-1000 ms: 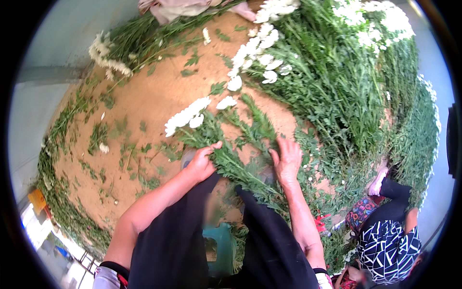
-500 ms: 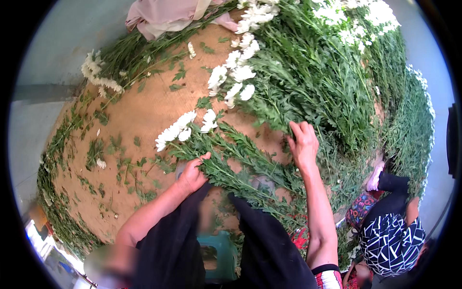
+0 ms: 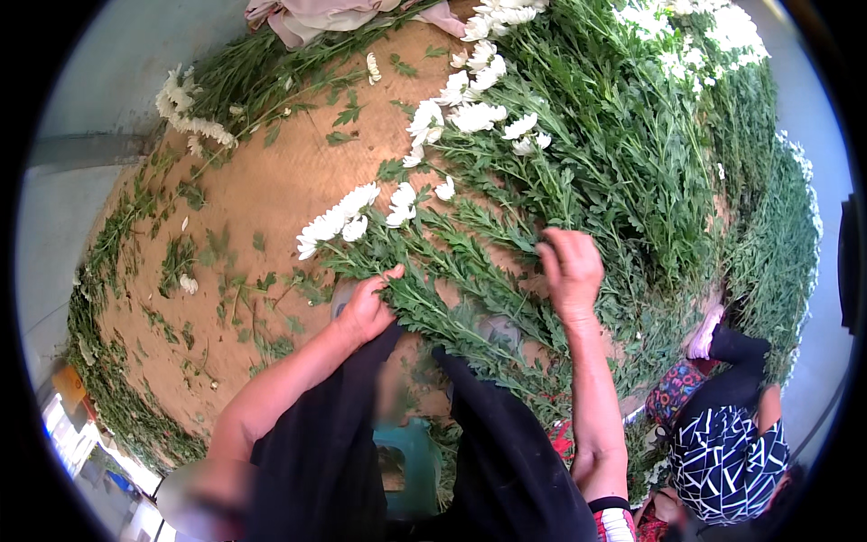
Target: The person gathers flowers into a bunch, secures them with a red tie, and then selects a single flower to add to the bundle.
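Cut white chrysanthemums with long leafy green stems lie in front of me. My left hand (image 3: 370,304) is closed around the upper stems of a small bunch (image 3: 424,303), its white blooms (image 3: 339,219) lined up beyond the fingers and its stem ends toward my right knee. My right hand (image 3: 574,273) has its fingers curled in a pinch at the near edge of the large chrysanthemum pile (image 3: 623,154). A leafy stem (image 3: 501,226) runs into that pinch, with one white bloom (image 3: 444,188) at the far end. The fingertips are partly lost among leaves.
Brown matting (image 3: 298,181) carries scattered leaves and petals. Pink cloth (image 3: 316,18) lies at the far edge, near more stems. A green stool (image 3: 411,461) stands between my legs. At right, a person in a black-and-white patterned top (image 3: 731,461) sits beside another row of chrysanthemums (image 3: 781,244).
A single chrysanthemum now lies apart from the large pile, nearer the held bunch. Blooms at the pile's edge have shifted. My left hand keeps its hold; the view has tilted slightly.
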Available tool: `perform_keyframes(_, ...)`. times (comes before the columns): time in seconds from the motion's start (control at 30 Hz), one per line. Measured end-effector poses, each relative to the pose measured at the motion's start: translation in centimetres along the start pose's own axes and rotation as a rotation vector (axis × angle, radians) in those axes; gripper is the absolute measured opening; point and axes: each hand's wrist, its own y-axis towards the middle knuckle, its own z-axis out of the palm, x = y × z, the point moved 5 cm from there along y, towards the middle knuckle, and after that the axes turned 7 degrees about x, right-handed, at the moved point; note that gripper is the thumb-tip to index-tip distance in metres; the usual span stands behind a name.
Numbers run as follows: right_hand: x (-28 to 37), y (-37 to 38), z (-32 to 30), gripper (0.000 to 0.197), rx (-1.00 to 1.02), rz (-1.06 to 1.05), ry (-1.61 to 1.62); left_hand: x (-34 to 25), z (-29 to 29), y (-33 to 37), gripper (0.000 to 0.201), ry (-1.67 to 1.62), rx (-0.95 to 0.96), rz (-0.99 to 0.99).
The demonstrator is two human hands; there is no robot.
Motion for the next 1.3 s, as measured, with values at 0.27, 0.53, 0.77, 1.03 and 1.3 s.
perform_keyframes(0.27,5.1,-1.3,0.4,0.029,0.015,-0.002,0.009,0.3,-0.6,0.0,0.033,0.062,-0.071,-0.005)
perform_keyframes(0.53,10.7,-1.8,2.6,0.029,0.134,-0.139,0.158,0.9,-1.1,0.6,0.03,0.028,-0.225,0.009)
perform_keyframes(0.77,12.8,-3.0,4.2,0.031,0.273,-0.212,0.105,0.9,2.6,1.7,0.028,0.19,-0.193,0.105)
perform_keyframes(1.03,2.4,-6.2,2.9,0.035,0.599,-0.179,0.073,-2.9,2.1,-1.9,0.035,0.137,-0.258,0.152)
perform_keyframes(1.3,-2.9,-0.8,0.7,0.02,-0.006,0.609,0.501,-0.4,1.6,-0.1,0.04,0.174,-0.17,-0.006)
